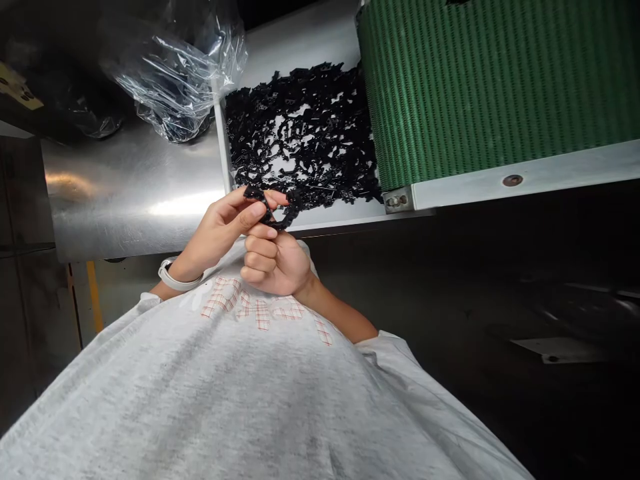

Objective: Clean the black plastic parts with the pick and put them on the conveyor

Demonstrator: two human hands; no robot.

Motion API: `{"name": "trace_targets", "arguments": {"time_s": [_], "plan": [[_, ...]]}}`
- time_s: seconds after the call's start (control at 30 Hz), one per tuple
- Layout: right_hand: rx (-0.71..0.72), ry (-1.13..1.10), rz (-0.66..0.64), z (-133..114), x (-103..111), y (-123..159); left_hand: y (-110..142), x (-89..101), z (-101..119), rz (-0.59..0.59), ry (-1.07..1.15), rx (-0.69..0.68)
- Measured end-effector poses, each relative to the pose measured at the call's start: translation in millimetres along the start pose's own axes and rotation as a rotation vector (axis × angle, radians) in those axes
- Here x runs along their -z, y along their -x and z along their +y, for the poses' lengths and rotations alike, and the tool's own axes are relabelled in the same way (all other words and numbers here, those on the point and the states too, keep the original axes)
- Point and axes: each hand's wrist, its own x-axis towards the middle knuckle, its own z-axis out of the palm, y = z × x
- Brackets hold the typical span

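Both hands meet in front of my grey shirt, near the front edge of a white tray [223, 143]. My left hand [223, 227], with a white band on its wrist, pinches a small black plastic part [260, 198] between thumb and fingers. My right hand [275, 260] is curled closed just below and grips the lower end of the same black part. The tray beyond holds a heap of several black plastic parts [300, 133].
A green ribbed conveyor belt [490, 87] on a pale metal frame ends over the tray's right side. A crumpled clear plastic bag [175, 67] lies on the steel surface [130, 193] to the left. Dark floor lies to the right.
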Motion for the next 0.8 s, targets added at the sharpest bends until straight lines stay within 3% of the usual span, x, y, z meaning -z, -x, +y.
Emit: {"name": "trace_targets", "arguments": {"time_s": [0.23, 0.37, 0.6, 0.7, 0.8], "plan": [[0.008, -0.098, -0.104, 3, -4, -2, -2, 4.9, 1, -0.06, 0.022, 0.07], [0.007, -0.087, -0.127, 4, -3, -2, -3, 5.0, 3, -0.037, 0.028, 0.07], [0.027, -0.052, -0.17, 3, 1, 3, 3, 0.6, 11, 0.026, 0.043, -0.034], [0.035, -0.022, -0.133, 0, -2, 7, 5, -0.3, 13, -0.067, 0.045, -0.039], [-0.004, 0.041, 0.004, -1, -7, 9, 3, 1.4, 15, -0.203, -0.017, -0.067]]}}
